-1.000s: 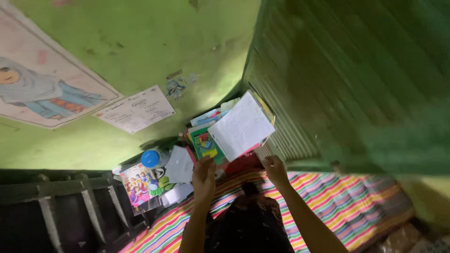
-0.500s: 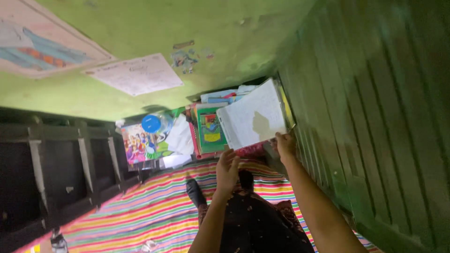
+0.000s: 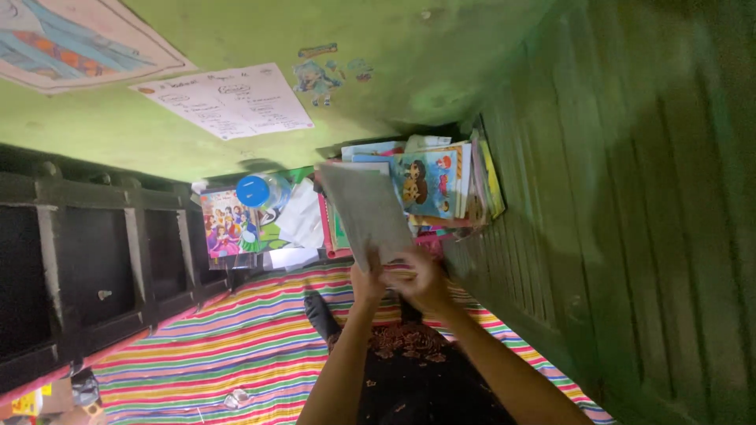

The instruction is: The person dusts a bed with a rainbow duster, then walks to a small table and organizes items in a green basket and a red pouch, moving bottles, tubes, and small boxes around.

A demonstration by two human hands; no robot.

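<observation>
Both hands are raised over the striped mat [image 3: 236, 346]. The left hand [image 3: 368, 285] and right hand [image 3: 425, 279] are together at the lower edge of a sheet of paper [image 3: 366, 208], fingers closed on it; the sheet is tilted and blurred, held above the stack of books [image 3: 441, 185] piled in the corner where the green wall [image 3: 378, 71] meets the wooden slatted wall [image 3: 630, 197]. The topmost book [image 3: 425, 182] has a blue illustrated cover. Left of the stack stands a clear plastic jar with a blue lid [image 3: 253, 191]; its contents cannot be made out. Beside it lie a colourful picture book [image 3: 224, 224] and loose white papers [image 3: 303, 220]. A handwritten sheet [image 3: 228, 101] is fixed to the wall. A dark wooden frame [image 3: 87, 260] occupies the left.
</observation>
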